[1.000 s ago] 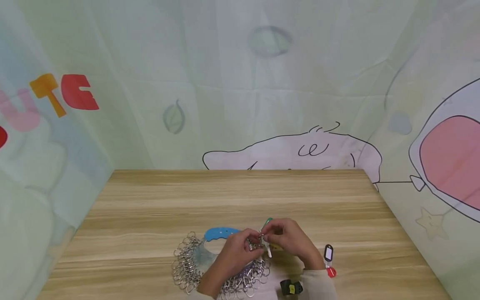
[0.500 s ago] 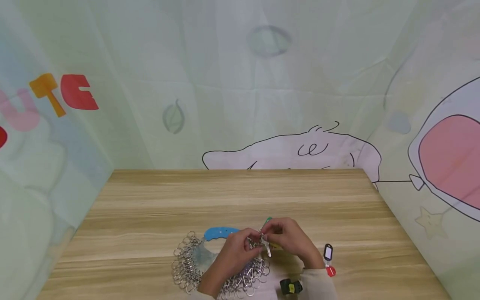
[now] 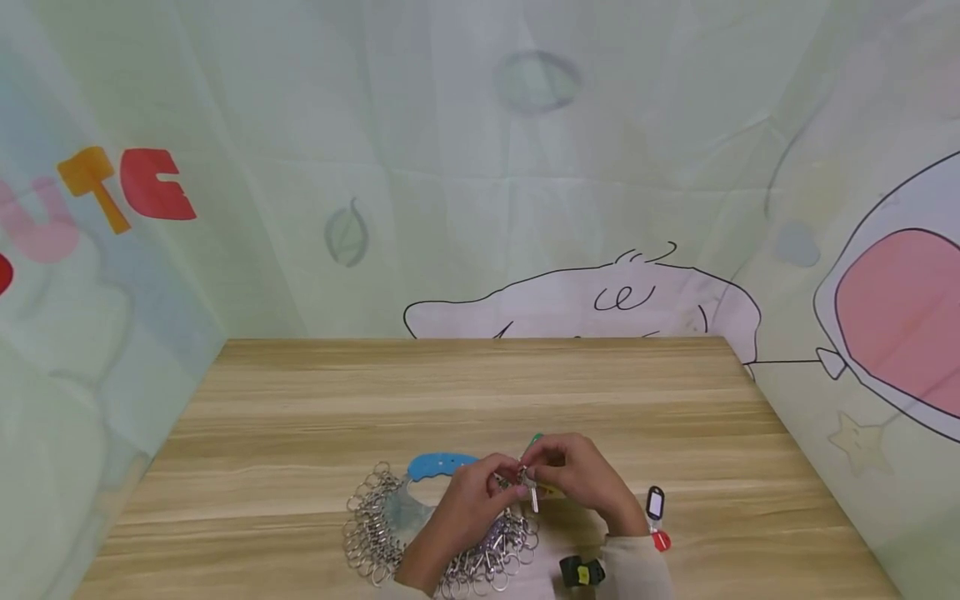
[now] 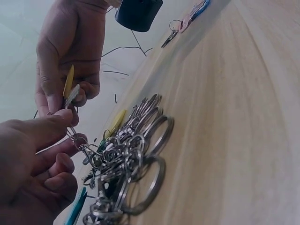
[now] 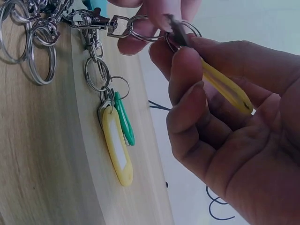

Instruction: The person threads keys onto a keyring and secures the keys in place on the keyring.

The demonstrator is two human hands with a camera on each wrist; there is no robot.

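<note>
Near the front of the table, my left hand [image 3: 474,496] and right hand [image 3: 581,475] meet fingertip to fingertip. The left thumb and finger pinch a split ring [image 5: 143,29] linked to a swivel clasp [image 5: 96,19]. My right hand holds a second ring carrying a key [image 4: 72,95] and a yellow key tag [image 5: 227,89], which lies inside the curled fingers. Below the clasps hang another yellow tag [image 5: 115,145] and a green tag [image 5: 123,119]. Under my left forearm lies a large holder with a blue handle [image 3: 442,465], edged by many metal rings [image 3: 367,517].
Right of my right wrist, a black key tag [image 3: 656,503] lies beside a red tag [image 3: 661,541]. A black object with a yellow patch [image 3: 581,572] is near the right sleeve. Printed cloth [image 3: 315,167] surrounds the wooden table [image 3: 300,392].
The dangling key has swung from a slant to nearly upright, and my left thumb has shifted up slightly. Both hands otherwise keep their place and grip.
</note>
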